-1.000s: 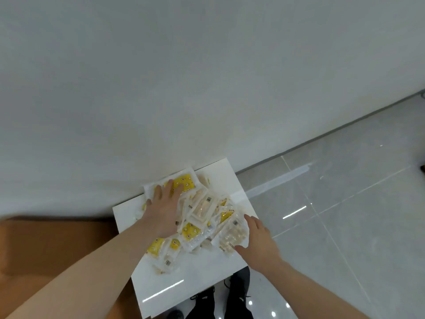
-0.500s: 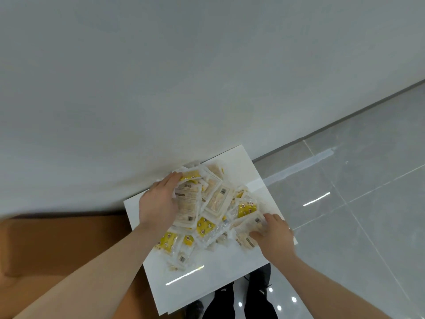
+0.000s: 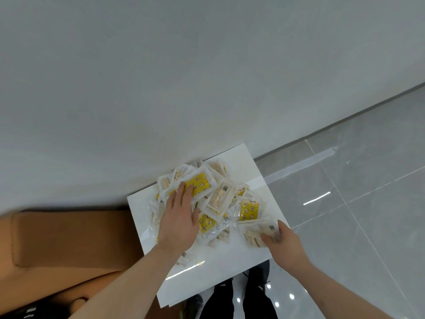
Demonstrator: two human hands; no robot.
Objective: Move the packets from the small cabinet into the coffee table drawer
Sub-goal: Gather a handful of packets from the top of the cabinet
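A pile of several clear and yellow packets [image 3: 220, 199] lies on the glossy white top of the small cabinet [image 3: 220, 268]. My left hand [image 3: 179, 219] rests flat on the left side of the pile, fingers spread over a yellow packet [image 3: 200, 184]. My right hand [image 3: 282, 245] grips a pale packet [image 3: 257, 233] at the pile's right edge, thumb on top. The coffee table drawer is out of view.
The cabinet stands against a white wall [image 3: 184, 77]. A brown sofa [image 3: 64, 245] sits to its left. Grey glossy floor tiles [image 3: 356, 203] spread to the right. My black trousers and shoes [image 3: 239, 295] show below the cabinet's front edge.
My left hand has gone from curling around the pile's left edge to lying flat on top. My right hand has closed on a pale packet at the right edge.
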